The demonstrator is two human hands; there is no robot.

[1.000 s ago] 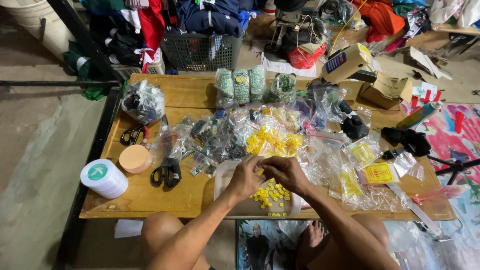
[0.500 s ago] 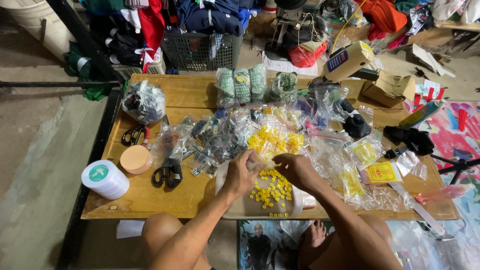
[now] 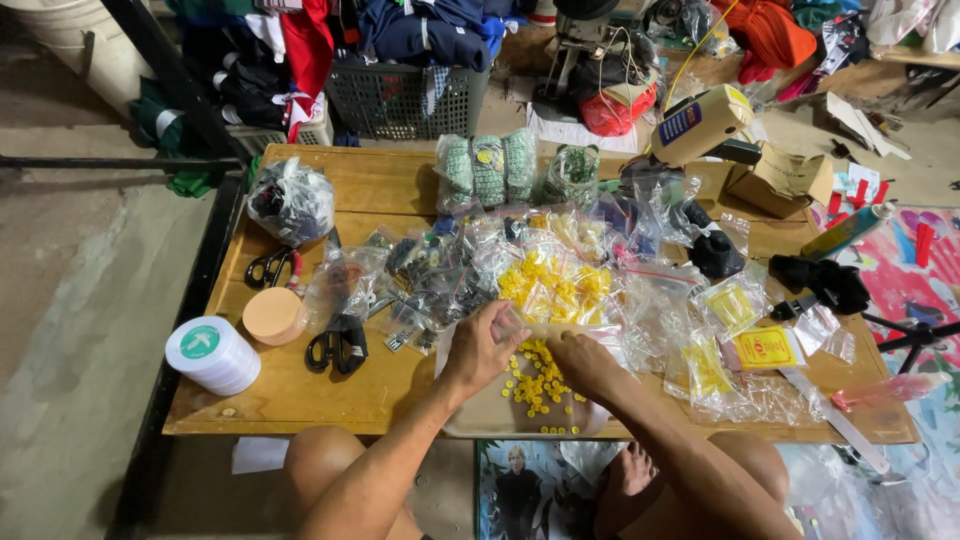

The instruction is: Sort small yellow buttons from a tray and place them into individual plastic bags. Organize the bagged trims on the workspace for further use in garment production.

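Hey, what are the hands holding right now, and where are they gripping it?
The left hand pinches something clear, probably a small plastic bag, at its edge. The right hand rests on the small yellow pieces in the tray; its grip cannot be told.

I look down on a low wooden table [image 3: 300, 390] standing on a concrete floor [image 3: 80, 300]. On it lie a white tape roll [image 3: 212, 354], a round tan lid [image 3: 272, 315], two pairs of black scissors [image 3: 337, 343], a knotted clear bag [image 3: 292, 200], heaped small plastic bags [image 3: 560, 280], a pale tray [image 3: 490, 410] of yellow beads [image 3: 538, 380], and a cardboard box [image 3: 780, 180].
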